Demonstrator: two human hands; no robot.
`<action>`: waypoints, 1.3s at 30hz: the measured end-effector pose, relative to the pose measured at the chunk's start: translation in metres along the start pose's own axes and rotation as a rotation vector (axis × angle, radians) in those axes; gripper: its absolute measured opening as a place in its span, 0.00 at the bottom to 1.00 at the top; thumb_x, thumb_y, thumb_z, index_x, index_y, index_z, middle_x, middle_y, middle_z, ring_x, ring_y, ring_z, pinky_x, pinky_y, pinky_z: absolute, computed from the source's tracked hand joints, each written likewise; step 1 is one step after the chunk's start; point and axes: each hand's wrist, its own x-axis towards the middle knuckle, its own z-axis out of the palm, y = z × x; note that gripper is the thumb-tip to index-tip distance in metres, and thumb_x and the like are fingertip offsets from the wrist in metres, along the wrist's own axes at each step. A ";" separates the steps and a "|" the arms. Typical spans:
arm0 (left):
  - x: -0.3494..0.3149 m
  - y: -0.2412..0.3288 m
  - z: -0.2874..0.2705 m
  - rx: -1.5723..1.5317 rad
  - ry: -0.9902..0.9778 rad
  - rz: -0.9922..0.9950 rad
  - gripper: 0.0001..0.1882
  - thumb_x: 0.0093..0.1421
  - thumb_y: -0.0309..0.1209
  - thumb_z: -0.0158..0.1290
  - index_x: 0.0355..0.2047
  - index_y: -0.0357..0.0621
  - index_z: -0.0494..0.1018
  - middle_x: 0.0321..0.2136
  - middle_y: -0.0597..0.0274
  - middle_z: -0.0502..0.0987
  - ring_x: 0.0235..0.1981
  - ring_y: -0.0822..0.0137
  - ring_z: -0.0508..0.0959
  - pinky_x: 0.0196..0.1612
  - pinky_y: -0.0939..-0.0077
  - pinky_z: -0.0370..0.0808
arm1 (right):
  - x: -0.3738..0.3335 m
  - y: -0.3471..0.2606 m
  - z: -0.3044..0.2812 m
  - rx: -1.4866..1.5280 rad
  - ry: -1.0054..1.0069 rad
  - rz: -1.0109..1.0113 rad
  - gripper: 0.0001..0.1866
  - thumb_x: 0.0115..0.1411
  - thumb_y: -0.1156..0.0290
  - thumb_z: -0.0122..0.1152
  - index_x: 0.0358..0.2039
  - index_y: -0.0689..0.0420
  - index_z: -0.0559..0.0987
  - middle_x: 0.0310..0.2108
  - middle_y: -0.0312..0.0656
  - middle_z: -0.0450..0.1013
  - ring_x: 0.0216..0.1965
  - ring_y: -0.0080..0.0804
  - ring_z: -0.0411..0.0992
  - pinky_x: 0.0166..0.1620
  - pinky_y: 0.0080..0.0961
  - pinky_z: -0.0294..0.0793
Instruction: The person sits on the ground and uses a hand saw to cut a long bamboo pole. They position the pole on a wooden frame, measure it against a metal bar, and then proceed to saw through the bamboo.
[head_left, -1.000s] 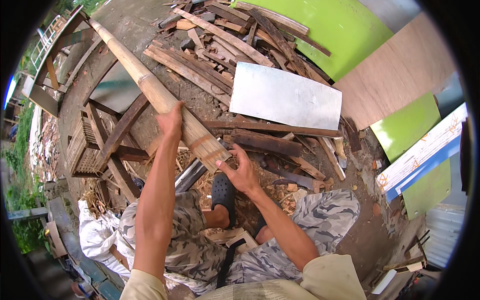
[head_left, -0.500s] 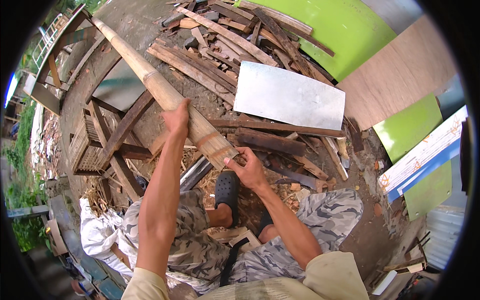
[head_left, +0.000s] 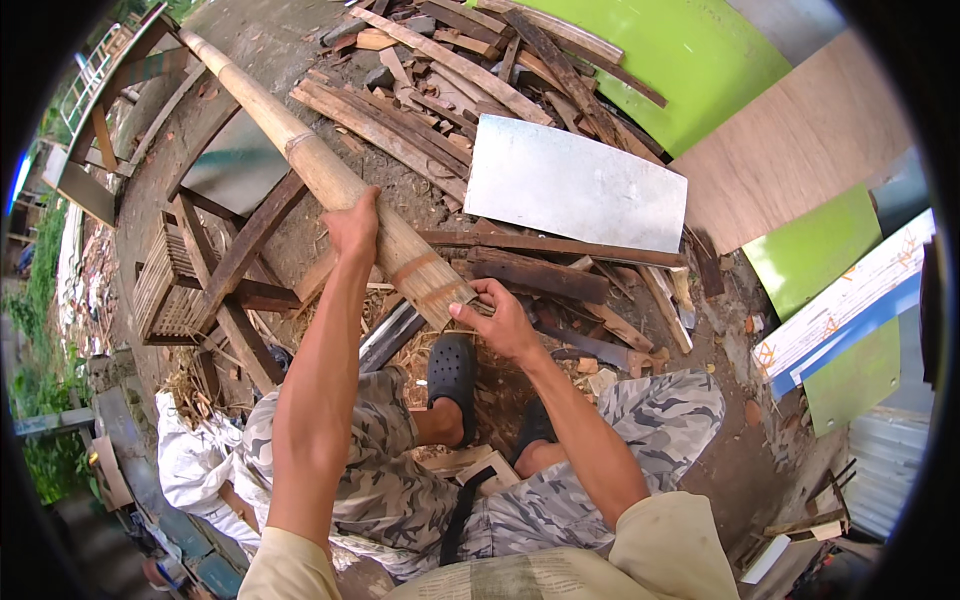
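Observation:
A long split bamboo pole (head_left: 325,180) slants from the far left toward my knees. My left hand (head_left: 352,228) is closed around it a short way up from its near end, thumb on top. At that cut end, my right hand (head_left: 497,315) pinches the rim between thumb and curled fingers; part of the grip is hidden. Two reddish-brown bands cross the bamboo between my hands. Below the near end is my dark clog (head_left: 452,385), on ground strewn with shavings.
Left of the pole stands a wooden frame (head_left: 245,250) of crossed timbers with a slatted crate (head_left: 165,280). Ahead lie a heap of scrap wood (head_left: 440,90) and a pale metal sheet (head_left: 575,185). Green panels (head_left: 700,60) and plywood (head_left: 790,150) lie at the right.
The bamboo's near end and my right hand sit very slightly differently, with the whole view shifted a little. Both hands keep their places on the pole.

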 end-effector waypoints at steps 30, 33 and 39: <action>0.033 -0.011 0.003 0.010 -0.047 -0.015 0.55 0.43 0.53 0.70 0.58 0.21 0.59 0.54 0.33 0.73 0.54 0.46 0.76 0.59 0.61 0.71 | 0.001 0.005 0.030 0.175 0.132 0.046 0.49 0.51 0.46 0.74 0.59 0.76 0.71 0.30 0.42 0.73 0.30 0.27 0.70 0.32 0.27 0.70; 0.035 -0.011 0.006 0.011 -0.049 -0.019 0.56 0.43 0.53 0.70 0.58 0.20 0.59 0.54 0.33 0.72 0.54 0.46 0.76 0.59 0.61 0.72 | 0.001 0.006 0.029 0.188 0.126 0.054 0.48 0.51 0.48 0.76 0.59 0.76 0.71 0.27 0.38 0.71 0.26 0.21 0.67 0.27 0.24 0.65; 0.020 -0.004 0.008 0.034 -0.020 -0.015 0.57 0.44 0.52 0.70 0.60 0.20 0.57 0.54 0.32 0.72 0.54 0.44 0.76 0.60 0.60 0.71 | 0.005 0.003 0.016 0.126 0.078 0.027 0.46 0.48 0.45 0.76 0.54 0.73 0.76 0.35 0.48 0.78 0.32 0.28 0.74 0.34 0.30 0.73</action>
